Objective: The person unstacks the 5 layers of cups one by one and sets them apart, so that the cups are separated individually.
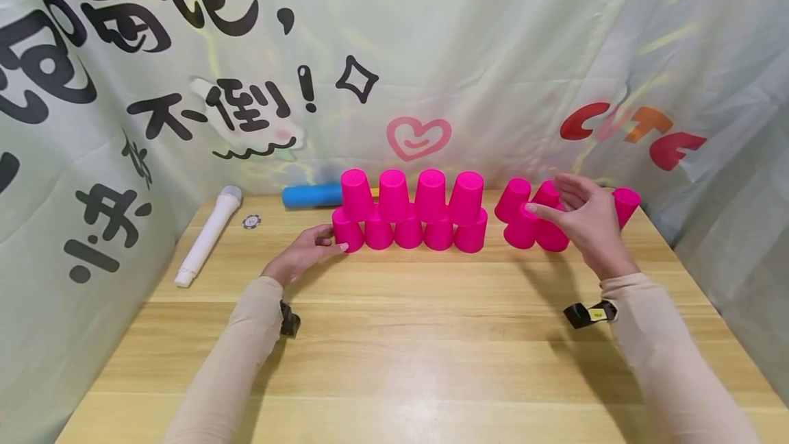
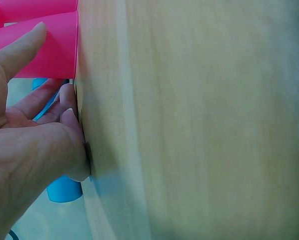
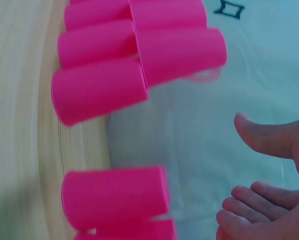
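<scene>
A wood-grained table [image 1: 394, 348] bears pink cups [image 1: 409, 233], microphone [image 1: 209, 235], chip [image 1: 251, 222], blue cylinder [image 1: 311, 196].

Head view is coming out bright and fairly even, light seemingly falling from above. Glare is whitening the table [image 1: 407, 389] at bottom centre; soft shadows are spreading beside both sleeves [image 1: 659, 355]. Wide-angle stretch is pulling the lettering [image 1: 58, 81] at the left edge. Pink cups [image 1: 431, 195] are saturating, losing surface detail. Left wrist view is running dimmer, table grain blurring toward the right. Right wrist view is looking cool, slightly hazy, cup edges softening, shadow darkening lower left.
</scene>
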A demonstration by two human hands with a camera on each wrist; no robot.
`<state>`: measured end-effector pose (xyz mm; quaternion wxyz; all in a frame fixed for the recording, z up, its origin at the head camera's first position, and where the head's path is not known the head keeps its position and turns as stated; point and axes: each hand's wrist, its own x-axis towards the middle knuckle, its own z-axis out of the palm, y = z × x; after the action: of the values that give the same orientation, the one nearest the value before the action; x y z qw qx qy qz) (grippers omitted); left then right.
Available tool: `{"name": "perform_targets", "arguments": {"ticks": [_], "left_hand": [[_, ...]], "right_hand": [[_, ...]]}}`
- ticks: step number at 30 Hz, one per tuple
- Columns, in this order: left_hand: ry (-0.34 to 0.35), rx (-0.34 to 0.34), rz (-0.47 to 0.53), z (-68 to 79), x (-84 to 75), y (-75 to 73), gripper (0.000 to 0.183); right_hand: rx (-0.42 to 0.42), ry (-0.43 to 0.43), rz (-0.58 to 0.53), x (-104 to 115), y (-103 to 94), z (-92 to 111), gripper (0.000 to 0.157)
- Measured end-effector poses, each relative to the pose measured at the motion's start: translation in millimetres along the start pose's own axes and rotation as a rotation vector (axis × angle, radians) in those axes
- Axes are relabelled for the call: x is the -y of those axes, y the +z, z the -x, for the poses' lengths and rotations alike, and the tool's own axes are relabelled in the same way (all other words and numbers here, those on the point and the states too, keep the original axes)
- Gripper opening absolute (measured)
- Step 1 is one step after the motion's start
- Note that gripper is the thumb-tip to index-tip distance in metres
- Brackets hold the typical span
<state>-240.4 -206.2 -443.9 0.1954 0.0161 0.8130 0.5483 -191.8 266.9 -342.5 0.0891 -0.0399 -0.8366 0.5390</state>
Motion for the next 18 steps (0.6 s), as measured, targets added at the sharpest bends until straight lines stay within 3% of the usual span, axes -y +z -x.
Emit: {"name": "perform_targets", "arguments": {"ticks": [7, 18], "left_hand": [[-0.007, -0.003, -0.005, 0.4, 1.4, -0.1, 0.070], [-0.006, -0.001, 0.007, 0.5, 0.3, 0.1, 0.066]], "right_hand": [[0.091, -0.052, -0.021, 8, 22.0, -1, 0.085], [0.179, -0.041, -0.039, 19, 52.0, -3, 0.089]]}}
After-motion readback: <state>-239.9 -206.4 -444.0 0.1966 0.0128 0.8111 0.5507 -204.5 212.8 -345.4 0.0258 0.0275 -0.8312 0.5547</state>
